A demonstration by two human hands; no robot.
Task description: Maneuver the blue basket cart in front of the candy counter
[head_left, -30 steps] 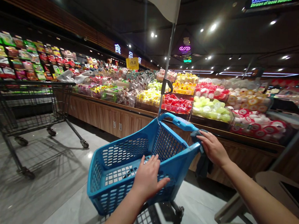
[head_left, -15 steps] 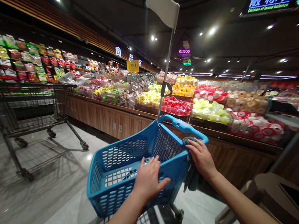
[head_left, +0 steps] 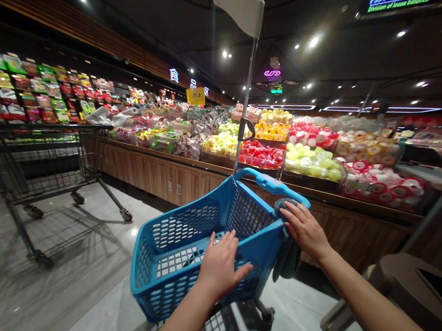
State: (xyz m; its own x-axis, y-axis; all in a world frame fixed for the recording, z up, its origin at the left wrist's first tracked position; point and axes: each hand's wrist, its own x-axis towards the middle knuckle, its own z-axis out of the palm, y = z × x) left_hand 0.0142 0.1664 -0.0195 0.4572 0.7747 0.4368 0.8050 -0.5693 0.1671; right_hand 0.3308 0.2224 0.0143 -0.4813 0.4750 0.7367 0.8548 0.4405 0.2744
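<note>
A blue plastic shopping cart stands in front of me, its slotted basket holding nothing I can see. My left hand straddles the basket's near rim, fingers over the inside and thumb on the outside. At the corner by the cart's handle, my right hand presses a dark grey-blue cloth against the plastic. The cloth is bunched under my fingers and hangs down the outer side. Part of it is hidden behind my hand.
A pole with a white flag rises from the cart. Beyond it runs a wood-fronted counter piled with packaged sweets. A black wire cart stands left, and a brown rounded stool-like object is at lower right.
My right hand and the cloth have shifted slightly right along the corner by the handle. The blue cart appears marginally further right in view. My left hand stays on the rim.
</note>
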